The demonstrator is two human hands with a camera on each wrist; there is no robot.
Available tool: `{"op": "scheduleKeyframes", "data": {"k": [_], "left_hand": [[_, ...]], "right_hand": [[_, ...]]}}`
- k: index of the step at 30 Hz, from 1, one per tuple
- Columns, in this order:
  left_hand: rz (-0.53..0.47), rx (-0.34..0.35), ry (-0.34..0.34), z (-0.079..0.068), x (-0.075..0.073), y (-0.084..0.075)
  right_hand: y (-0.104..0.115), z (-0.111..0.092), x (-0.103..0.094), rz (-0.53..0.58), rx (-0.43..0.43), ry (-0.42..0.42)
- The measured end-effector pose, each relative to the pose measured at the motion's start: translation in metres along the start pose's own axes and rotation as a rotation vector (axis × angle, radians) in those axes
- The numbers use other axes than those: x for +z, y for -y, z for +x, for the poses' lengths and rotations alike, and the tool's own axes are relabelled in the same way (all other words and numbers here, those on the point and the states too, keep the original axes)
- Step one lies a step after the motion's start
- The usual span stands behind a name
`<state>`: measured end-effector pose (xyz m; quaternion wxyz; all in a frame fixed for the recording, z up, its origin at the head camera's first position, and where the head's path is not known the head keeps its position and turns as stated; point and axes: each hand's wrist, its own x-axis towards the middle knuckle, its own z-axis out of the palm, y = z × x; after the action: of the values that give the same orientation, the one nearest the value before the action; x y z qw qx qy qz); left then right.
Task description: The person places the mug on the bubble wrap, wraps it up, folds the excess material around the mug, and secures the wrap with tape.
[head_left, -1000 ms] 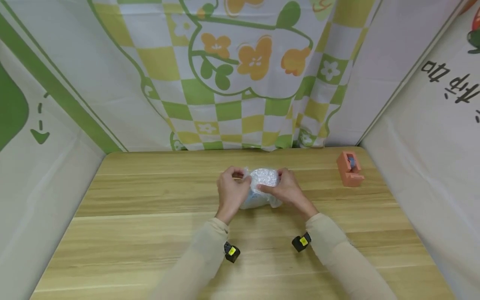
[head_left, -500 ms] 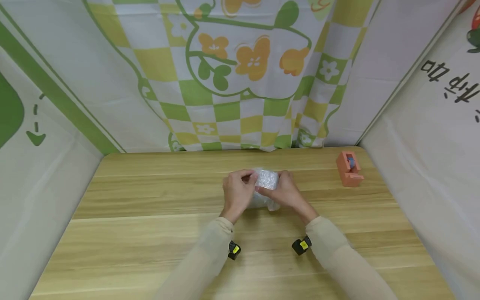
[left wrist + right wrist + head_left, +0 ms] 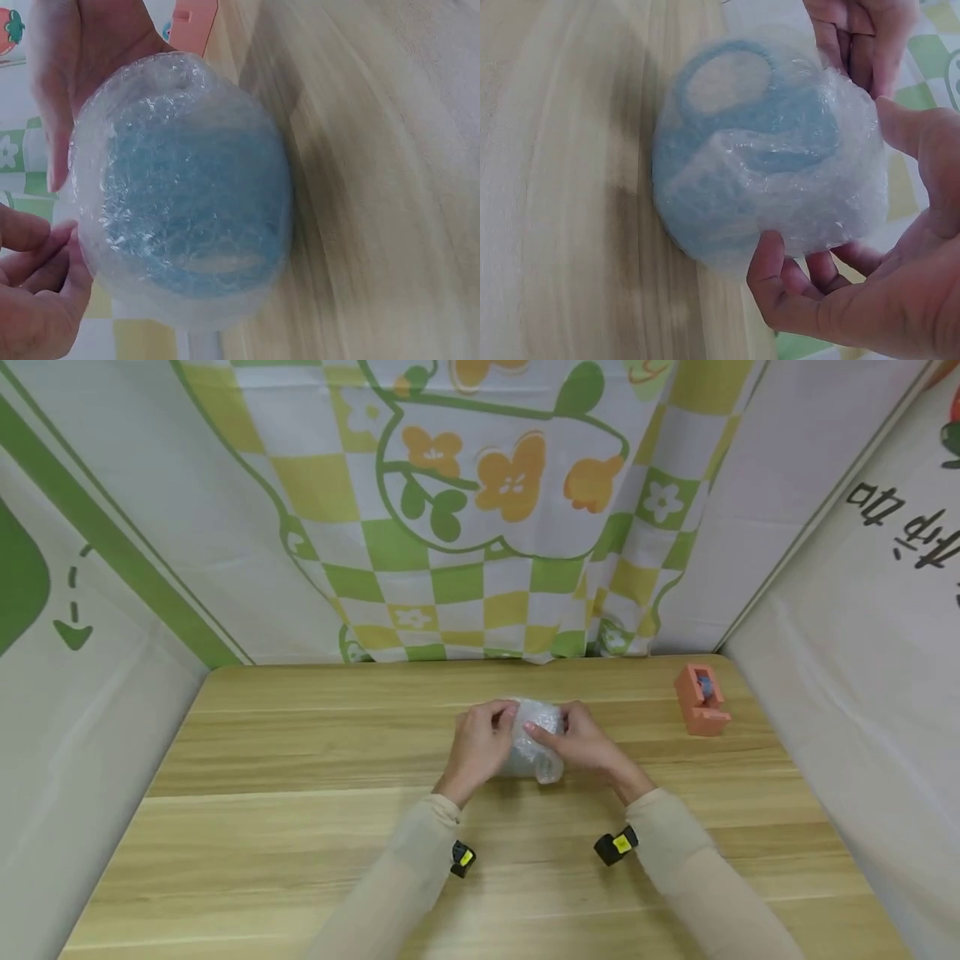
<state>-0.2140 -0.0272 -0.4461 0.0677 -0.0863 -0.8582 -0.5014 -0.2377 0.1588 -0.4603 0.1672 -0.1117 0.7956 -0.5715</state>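
A light-blue mug [image 3: 802,120] with a loop handle shows through clear bubble wrap [image 3: 538,718] at the middle of the table. In the left wrist view, the bubble wrap [image 3: 187,195] covers the blue body all round. My left hand [image 3: 480,743] pinches the wrap at its upper left edge, thumb and fingertips together. From the other side, my right hand [image 3: 588,747] holds the bundle, its thumb across the top and its fingers curled at the far edge. In the right wrist view, a wrap flap lies folded over the mug, and the fingers of my right hand [image 3: 877,292] press its side.
An orange tape dispenser [image 3: 701,700] with a blue roll stands at the back right of the wooden table [image 3: 300,852]. Behind the table hangs a checked, flowered curtain [image 3: 465,581]. White fabric walls [image 3: 847,635] rise on both sides.
My left hand has moved a little to the right, closer over the bundle, still pinching the wrap. The right thumb has shifted slightly right on top of it. The tape dispenser stays in place.
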Motion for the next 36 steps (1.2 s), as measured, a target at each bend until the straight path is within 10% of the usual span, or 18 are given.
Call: {"op": "scheduleKeyframes", "data": {"k": [8, 17, 27, 36], "left_hand": [[-0.204, 0.003, -0.006, -0.001, -0.002, 0.015], [-0.699, -0.342, -0.058, 0.008, -0.001, 0.024], [-0.593, -0.346, 0.029, 0.005, -0.013, 0.030], [-0.321, -0.123, 0.001, 0.001, -0.004, 0.026]], "right_hand": [[0.003, -0.006, -0.003, 0.048, 0.135, -0.034], [0.006, -0.004, 0.006, -0.047, 0.045, -0.096], [0.007, -0.004, 0.009, -0.087, 0.093, -0.128], [0.008, -0.003, 0.013, -0.229, 0.047, -0.189]]}}
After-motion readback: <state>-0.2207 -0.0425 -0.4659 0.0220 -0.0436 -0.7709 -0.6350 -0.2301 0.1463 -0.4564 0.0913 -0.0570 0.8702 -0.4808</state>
